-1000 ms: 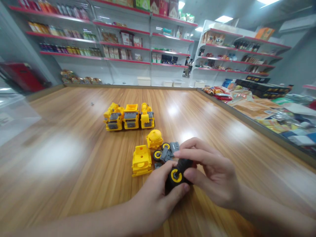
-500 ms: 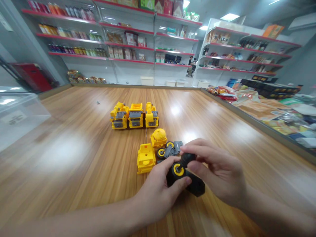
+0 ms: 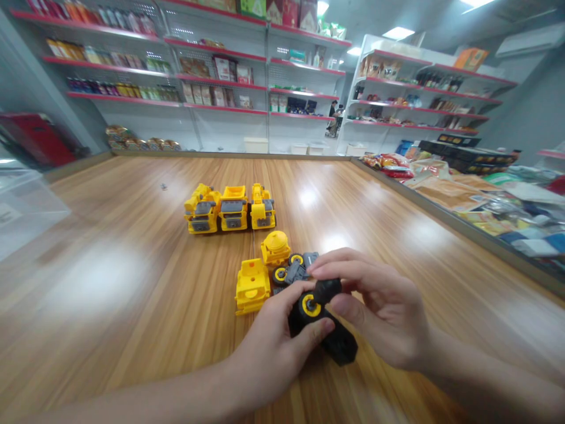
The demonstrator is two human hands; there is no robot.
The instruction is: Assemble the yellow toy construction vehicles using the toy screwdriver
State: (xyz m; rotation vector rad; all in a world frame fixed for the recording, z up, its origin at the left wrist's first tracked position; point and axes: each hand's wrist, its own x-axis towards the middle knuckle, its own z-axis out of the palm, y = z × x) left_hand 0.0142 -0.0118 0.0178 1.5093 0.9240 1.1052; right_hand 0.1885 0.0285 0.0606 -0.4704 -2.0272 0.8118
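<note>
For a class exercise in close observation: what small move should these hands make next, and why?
Probably the right hand should twist the black tool, since its tip appears set at the hub of the yellow-ringed wheel, which the left hand grips.

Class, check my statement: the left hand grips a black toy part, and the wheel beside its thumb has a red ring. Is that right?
Not quite: the head view shows that the ring on the wheel is yellow, not red. The left hand does grip the black toy part.
</note>
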